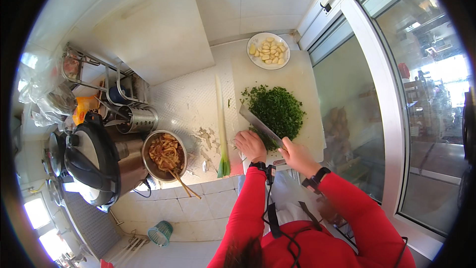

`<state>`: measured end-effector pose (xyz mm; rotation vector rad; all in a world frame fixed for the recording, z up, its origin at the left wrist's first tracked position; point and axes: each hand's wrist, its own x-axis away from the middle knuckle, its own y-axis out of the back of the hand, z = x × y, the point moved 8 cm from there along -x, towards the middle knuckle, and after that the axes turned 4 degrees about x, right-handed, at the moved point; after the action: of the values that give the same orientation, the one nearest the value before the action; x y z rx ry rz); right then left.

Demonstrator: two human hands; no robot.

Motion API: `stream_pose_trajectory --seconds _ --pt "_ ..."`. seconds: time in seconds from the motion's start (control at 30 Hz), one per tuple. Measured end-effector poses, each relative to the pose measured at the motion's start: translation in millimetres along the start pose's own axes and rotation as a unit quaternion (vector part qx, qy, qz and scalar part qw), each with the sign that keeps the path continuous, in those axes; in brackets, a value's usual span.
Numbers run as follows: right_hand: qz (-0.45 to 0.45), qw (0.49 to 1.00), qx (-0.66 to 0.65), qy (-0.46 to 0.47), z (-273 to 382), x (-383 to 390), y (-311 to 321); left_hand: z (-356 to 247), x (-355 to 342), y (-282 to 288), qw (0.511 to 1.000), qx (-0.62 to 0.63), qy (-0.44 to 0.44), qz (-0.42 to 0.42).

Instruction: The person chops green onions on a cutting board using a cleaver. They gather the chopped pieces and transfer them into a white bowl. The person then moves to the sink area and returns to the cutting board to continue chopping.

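My right hand (300,157) grips the handle of a kitchen knife (260,125), its broad blade slanting away to the left against a heap of finely chopped greens (280,111). The greens lie on a white cutting board (312,77). My left hand (250,145) rests palm down near the board's left front edge, fingers stretched out beside the blade and the near side of the heap. Left of the board lies a long scallion (221,114), green end toward me. A white plate (254,62) of peeled garlic cloves (270,49) stands at the board's far end.
A metal bowl (184,168) of brown strips with chopsticks (187,187) stands left, beside an electric pressure cooker (126,156). Behind are a perforated steel utensil holder (141,119) and a wire rack (116,82). A large pale board (163,34) leans on the wall. A sliding window (391,104) flanks the right.
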<state>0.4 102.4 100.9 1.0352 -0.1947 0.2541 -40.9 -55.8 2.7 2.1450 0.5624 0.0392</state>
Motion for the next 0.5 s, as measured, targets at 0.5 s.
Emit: stream_pose_trajectory --seconds 0.5 --pt "-0.022 0.999 -0.027 -0.019 8 -18 -19 5 3 -7 0.997 -0.054 0.026 0.04"
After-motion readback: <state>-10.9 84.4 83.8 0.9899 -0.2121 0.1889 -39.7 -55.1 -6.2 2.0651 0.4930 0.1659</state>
